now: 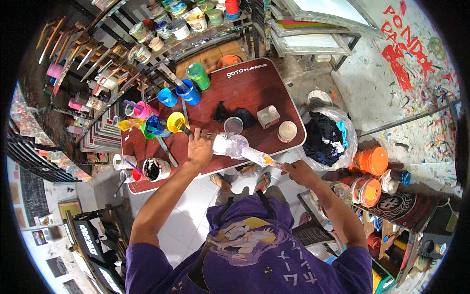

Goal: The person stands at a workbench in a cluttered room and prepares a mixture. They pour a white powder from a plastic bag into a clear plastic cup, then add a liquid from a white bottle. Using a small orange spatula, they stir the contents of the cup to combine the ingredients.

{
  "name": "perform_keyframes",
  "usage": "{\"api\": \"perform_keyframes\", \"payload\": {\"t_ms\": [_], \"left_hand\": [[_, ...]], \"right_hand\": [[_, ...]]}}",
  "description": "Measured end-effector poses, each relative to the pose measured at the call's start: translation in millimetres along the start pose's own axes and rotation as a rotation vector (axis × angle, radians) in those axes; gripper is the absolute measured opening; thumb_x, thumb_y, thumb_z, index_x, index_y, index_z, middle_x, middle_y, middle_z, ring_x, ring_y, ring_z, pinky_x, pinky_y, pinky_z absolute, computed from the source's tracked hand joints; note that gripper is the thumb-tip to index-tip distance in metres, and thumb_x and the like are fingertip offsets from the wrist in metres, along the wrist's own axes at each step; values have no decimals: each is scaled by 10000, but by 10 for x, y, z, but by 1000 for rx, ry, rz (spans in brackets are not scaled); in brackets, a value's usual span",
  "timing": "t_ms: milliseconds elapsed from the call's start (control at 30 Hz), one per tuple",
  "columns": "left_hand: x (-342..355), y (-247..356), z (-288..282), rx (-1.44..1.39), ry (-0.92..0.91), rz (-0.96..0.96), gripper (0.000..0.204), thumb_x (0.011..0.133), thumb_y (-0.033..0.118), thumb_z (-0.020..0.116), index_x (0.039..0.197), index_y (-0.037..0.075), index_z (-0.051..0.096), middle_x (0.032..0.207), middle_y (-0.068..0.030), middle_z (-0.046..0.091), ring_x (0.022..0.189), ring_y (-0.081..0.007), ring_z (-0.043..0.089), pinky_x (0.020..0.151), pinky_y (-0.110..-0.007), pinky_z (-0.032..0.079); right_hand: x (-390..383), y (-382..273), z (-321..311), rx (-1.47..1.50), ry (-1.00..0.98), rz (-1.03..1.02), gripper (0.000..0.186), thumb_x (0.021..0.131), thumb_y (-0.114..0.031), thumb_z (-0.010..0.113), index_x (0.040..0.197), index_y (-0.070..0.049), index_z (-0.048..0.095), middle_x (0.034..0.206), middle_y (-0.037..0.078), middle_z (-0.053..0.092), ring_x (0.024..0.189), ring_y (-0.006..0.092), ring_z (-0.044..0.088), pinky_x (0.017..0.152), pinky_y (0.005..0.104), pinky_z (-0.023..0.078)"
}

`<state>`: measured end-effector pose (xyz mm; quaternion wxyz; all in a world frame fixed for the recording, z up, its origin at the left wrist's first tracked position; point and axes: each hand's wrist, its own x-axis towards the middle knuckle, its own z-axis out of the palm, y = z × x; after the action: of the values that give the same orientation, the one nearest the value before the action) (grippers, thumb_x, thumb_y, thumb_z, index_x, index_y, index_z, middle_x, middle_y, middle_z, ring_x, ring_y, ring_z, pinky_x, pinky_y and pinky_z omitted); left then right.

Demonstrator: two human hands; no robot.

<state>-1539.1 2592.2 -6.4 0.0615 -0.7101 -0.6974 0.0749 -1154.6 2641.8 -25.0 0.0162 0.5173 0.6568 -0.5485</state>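
A clear plastic tub with white paint-like stuff in it is tilted over the front edge of the table. My left hand is closed at its left side, its fingers partly hidden. From the right, my right hand grips the thin end of a spatula. Its broad part is coated white, with an orange patch, and its far end reaches the tub. A round clear lid or cup sits just beyond the tub. Left of my left hand stands a yellow cup with a dark-handled tool leaning toward my fingers.
The dark red table carries blue cups, a green cup, a white bottle, a round white jar and a black-stained tub. A bag of dark rags and orange buckets stand to the right.
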Motion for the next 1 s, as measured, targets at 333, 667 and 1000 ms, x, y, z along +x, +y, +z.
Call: {"api": "perform_keyframes", "payload": {"t_ms": [333, 667, 1000], "left_hand": [[-75, -31, -45, -85, -28, -58, 584, 777, 163, 730, 1350, 203, 624, 1247, -72, 633, 1221, -290, 513, 959, -470, 481], [-180, -167, -561, -504, -172, -310, 871, 613, 292, 911, 1395, 125, 563, 1326, -136, 642, 1275, -377, 534, 1083, -448, 462], [-426, -423, -548, -1158, -217, -373, 942, 566, 188, 953, 1390, 9, 534, 1246, -129, 680, 1117, -272, 659, 1026, -387, 506]], "right_hand": [[-250, -404, -228, -95, 23, 28, 516, 1035, -424, 492, 954, -11, 790, 712, 226, 675, 665, 328, 674, 720, 441, 527], [-203, -677, -121, -204, 196, -73, 435, 1028, -348, 532, 930, 10, 758, 882, 278, 708, 889, 442, 700, 807, 485, 534], [17, -633, 23, -340, 259, -248, 399, 1002, -327, 573, 868, 21, 715, 831, 288, 689, 826, 478, 683, 761, 563, 526]]}}
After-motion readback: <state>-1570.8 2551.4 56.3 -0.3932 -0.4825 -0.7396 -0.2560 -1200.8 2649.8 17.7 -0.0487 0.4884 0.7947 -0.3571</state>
